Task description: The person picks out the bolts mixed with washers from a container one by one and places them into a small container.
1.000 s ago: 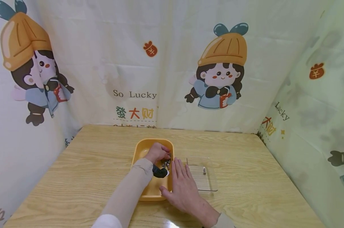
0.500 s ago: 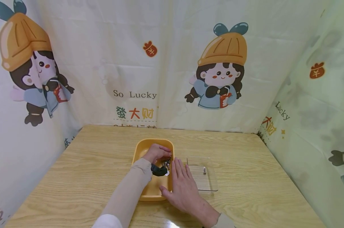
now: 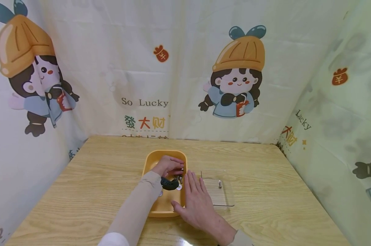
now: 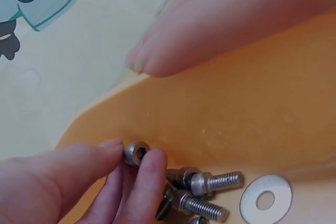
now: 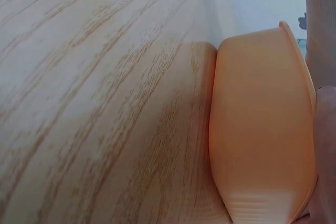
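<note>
In the head view, my left hand [image 3: 167, 165] reaches into a yellow-orange tray [image 3: 165, 215], near its far right wall. The left wrist view shows its thumb and fingers pinching a socket head screw [image 4: 136, 153], whose hex recess is partly visible; its shank is hidden. Several more metal screws [image 4: 218, 182] lie loose beside the fingertips, with a flat washer [image 4: 266, 201] near them. My right hand [image 3: 198, 201] rests along the tray's right rim, fingers straight and thumb over the inside. From the right wrist, the tray's outer wall [image 5: 262, 124] fills the right side.
Right of the tray, a clear plate [image 3: 218, 198] lies on the wooden table [image 3: 265, 191], with one screw [image 3: 220, 184] standing on it. Part of another washer [image 3: 160, 194] shows in the tray by the left wrist. A printed curtain [image 3: 185, 75] encloses the table's back and sides.
My left hand has shifted slightly left inside the tray, and another washer has come into sight by the wrist. The right hand stays at the rim.
</note>
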The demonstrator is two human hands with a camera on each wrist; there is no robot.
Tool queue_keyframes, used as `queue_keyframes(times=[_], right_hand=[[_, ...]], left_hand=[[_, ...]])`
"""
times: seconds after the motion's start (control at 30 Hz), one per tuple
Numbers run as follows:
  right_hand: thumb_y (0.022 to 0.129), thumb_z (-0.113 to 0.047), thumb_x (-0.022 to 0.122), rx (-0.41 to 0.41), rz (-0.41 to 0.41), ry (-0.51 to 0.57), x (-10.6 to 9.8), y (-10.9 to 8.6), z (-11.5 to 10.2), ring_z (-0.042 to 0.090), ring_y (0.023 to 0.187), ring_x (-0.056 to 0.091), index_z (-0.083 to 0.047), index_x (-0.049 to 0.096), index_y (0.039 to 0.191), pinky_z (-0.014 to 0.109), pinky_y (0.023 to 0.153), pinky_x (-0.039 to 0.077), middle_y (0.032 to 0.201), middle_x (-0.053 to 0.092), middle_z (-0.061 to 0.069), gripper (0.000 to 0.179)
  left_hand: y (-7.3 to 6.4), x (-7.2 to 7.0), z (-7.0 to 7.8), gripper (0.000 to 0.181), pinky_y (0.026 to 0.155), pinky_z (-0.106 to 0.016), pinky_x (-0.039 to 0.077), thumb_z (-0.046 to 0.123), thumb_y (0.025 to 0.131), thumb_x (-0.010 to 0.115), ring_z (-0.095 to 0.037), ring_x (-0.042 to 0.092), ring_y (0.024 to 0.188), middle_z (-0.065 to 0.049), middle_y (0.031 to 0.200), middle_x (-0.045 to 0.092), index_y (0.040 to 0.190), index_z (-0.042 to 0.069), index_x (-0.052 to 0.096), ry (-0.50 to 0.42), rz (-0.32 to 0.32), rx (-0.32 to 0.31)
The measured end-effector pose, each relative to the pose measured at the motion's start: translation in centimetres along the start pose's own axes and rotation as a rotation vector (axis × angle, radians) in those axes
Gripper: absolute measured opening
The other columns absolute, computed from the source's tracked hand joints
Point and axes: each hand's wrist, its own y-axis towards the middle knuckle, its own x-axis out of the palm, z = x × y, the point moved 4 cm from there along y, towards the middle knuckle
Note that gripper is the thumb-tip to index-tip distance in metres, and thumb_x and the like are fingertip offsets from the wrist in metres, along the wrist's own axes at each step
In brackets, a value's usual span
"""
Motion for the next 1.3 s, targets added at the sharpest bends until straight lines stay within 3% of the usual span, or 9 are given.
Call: queue_keyframes(times=[0.2, 0.5, 0.67, 0.93, 1.1, 1.3], right_hand=[[0.092, -0.064, 0.050, 0.002, 0.003, 0.014, -0.1, -0.1, -0.1, 0.032, 0.153, 0.017, 0.004, 0.025, 0.154, 0.054, 0.125, 0.022, 0.163, 0.021, 0.020, 0.095], [0.093, -0.065, 0.047, 0.002, -0.032, 0.046, -0.1, -0.1, 0.1, 0.032, 0.154, 0.012, 0.002, 0.019, 0.156, 0.055, 0.126, 0.018, 0.165, 0.013, 0.017, 0.096], [0.094, -0.064, 0.047, 0.011, -0.046, 0.059, -0.5, -0.2, 0.4, 0.031, 0.154, 0.011, 0.002, 0.017, 0.156, 0.054, 0.127, 0.015, 0.166, 0.011, 0.016, 0.095], [0.095, -0.062, 0.047, 0.007, 0.001, 0.053, -1.4, -0.5, 1.5, 0.032, 0.154, 0.012, 0.002, 0.018, 0.156, 0.054, 0.127, 0.014, 0.165, 0.011, 0.017, 0.093], [0.095, -0.061, 0.051, 0.023, 0.035, 0.035, -1.9, -0.7, 2.5, 0.030, 0.154, 0.014, 0.002, 0.019, 0.156, 0.053, 0.127, 0.016, 0.165, 0.014, 0.017, 0.093], [0.095, -0.058, 0.054, 0.054, 0.052, 0.048, -2.4, -1.0, 4.2, 0.031, 0.154, 0.013, 0.003, 0.019, 0.156, 0.054, 0.127, 0.016, 0.165, 0.014, 0.017, 0.093]], left_hand=[[-0.1, -0.3, 0.0, 0.025, 0.088, -0.041, 0.060, -0.006, 0.090, 0.066, -0.024, 0.074, 0.081, -0.017, 0.094, 0.075, 0.114, -0.013, 0.067, -0.016, -0.026, 0.000], [-0.8, -0.6, 0.5, 0.025, 0.088, -0.038, 0.060, -0.001, 0.092, 0.066, -0.027, 0.075, 0.090, -0.022, 0.108, 0.073, 0.116, -0.009, 0.068, 0.043, -0.068, 0.017], [-1.1, -0.8, 0.8, 0.025, 0.087, -0.036, 0.060, 0.000, 0.092, 0.066, -0.025, 0.075, 0.087, -0.022, 0.109, 0.073, 0.115, -0.009, 0.069, 0.058, -0.097, 0.031], [-1.7, -0.8, 1.8, 0.026, 0.094, -0.038, 0.057, 0.002, 0.094, 0.065, -0.016, 0.073, 0.079, -0.017, 0.102, 0.075, 0.118, -0.008, 0.067, 0.010, -0.150, 0.015], [-2.2, -0.3, 2.7, 0.030, 0.092, -0.035, 0.059, 0.001, 0.095, 0.063, -0.017, 0.073, 0.086, -0.020, 0.109, 0.073, 0.123, -0.009, 0.064, -0.042, -0.208, 0.035], [-2.9, 0.4, 3.4, 0.030, 0.087, -0.032, 0.062, -0.001, 0.094, 0.063, -0.019, 0.073, 0.088, -0.014, 0.099, 0.074, 0.123, -0.009, 0.063, -0.068, -0.237, 0.044]])
